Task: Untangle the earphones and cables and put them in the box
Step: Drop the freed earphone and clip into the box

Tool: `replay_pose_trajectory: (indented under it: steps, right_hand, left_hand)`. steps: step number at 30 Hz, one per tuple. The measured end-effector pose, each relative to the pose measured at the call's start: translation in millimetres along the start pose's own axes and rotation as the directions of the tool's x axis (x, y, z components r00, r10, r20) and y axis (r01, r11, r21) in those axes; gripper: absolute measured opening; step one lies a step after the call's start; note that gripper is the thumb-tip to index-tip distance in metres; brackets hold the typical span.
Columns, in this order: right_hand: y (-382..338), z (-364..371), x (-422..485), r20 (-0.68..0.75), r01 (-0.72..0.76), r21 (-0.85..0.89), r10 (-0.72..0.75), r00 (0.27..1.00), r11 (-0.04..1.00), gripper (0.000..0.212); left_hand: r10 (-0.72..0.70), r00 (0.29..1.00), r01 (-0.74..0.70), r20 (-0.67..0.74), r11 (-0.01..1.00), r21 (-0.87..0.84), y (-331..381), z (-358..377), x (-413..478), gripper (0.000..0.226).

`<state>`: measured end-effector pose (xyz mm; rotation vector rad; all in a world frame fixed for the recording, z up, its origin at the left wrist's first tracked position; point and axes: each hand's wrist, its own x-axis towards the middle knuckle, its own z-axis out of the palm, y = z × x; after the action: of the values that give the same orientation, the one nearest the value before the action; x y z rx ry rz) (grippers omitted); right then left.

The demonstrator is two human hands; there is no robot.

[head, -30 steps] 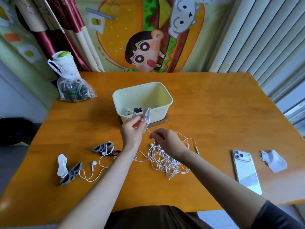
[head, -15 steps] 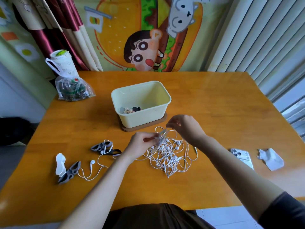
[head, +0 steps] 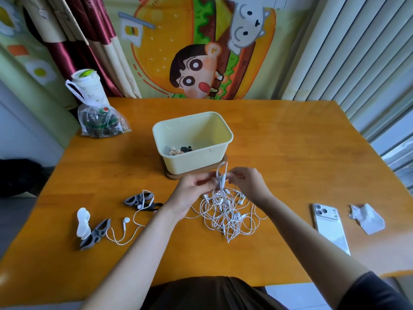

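Head view shows left hand [head: 192, 191] and right hand [head: 248, 185] pinching an earphone wire [head: 222, 175]; tugging could tighten the tangle [head: 228, 212] beneath them.

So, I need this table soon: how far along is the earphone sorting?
Barely begun. Done: only a few small items lie in the box. In hand: the left hand and right hand pinch a strand raised from the white tangle. Left: that knotted tangle, plus a loose earphone cable further left.

box [head: 192, 163]: 1, beyond right hand [head: 250, 186] | phone [head: 330, 227]: 1, to its right | grey clips [head: 138, 199]: 2, left of left hand [head: 192, 193] | earphone tangle [head: 228, 215]: 1, under both
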<state>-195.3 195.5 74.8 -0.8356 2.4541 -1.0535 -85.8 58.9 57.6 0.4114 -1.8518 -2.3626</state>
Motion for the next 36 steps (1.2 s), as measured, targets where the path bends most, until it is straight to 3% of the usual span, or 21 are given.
replay_pose_trajectory:
  steps: [6, 11, 13, 16, 18, 23, 31, 36]
  right_hand:
    - [8, 26, -21, 0.123, -0.069, 0.103, 0.056, 0.991, 0.992, 0.023]
    - [4, 37, -30, 0.237, 0.068, 0.012, -0.069, 0.969, 0.998, 0.023]
    - [1, 41, -31, 0.236, 0.117, -0.027, -0.107, 0.966, 0.993, 0.022]
    - [-3, 43, -30, 0.211, 0.156, -0.031, -0.146, 0.966, 0.987, 0.022]
    - [-9, 39, -29, 0.18, 0.171, -0.02, -0.164, 0.97, 0.985, 0.022]
    - [-16, 17, -15, 0.174, 0.181, -0.126, -0.158, 0.972, 0.975, 0.022]
    - [1, -8, 7, 0.105, 0.15, -0.364, -0.119, 0.987, 0.919, 0.02]
    - [8, -3, 11, 0.046, 0.118, -0.385, -0.109, 0.993, 0.915, 0.02]
  left_hand:
    - [-0.027, 0.986, -0.007, -0.163, 0.978, -0.207, 3, 1, 7, 0.024]
    - [-0.11, 0.926, 0.003, -0.361, 0.958, -0.286, 2, 4, 9, 0.023]
    - [-0.072, 0.898, -0.018, -0.434, 0.98, -0.2, -3, 4, 10, 0.023]
    - [0.116, 0.862, -0.015, -0.494, 0.979, 0.203, -13, -4, 15, 0.02]
    - [0.184, 0.853, 0.017, -0.488, 0.925, 0.379, -17, -11, 17, 0.019]
    - [0.29, 0.88, 0.015, -0.376, 0.773, 0.634, -25, -19, 12, 0.021]
    - [0.095, 0.992, -0.028, -0.078, 0.792, 0.61, -13, -13, 5, 0.02]
    - [0.006, 0.997, -0.026, 0.078, 0.965, 0.261, -1, -3, 2, 0.028]
